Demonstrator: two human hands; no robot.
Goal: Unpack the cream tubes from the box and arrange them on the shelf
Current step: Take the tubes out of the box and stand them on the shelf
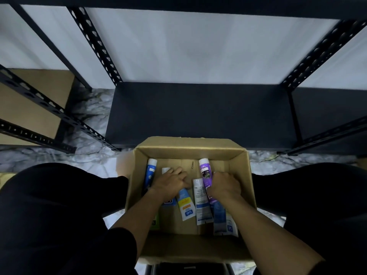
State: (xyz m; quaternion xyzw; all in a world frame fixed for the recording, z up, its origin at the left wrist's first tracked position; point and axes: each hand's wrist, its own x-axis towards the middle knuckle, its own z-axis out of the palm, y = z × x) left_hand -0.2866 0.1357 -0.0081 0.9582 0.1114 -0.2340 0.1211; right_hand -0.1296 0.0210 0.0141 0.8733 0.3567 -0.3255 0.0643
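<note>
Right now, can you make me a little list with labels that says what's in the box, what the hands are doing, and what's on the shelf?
box: open cardboard box on the floor, between the person's knees
inside: several cream tubes lying flat, among them a blue tube, a purple tube and a white tube
left hand: left hand reaches into the box, resting on tubes
right hand: right hand curls round the purple tube
shelf: black shelf beyond the box, no tubes on it yet
</note>
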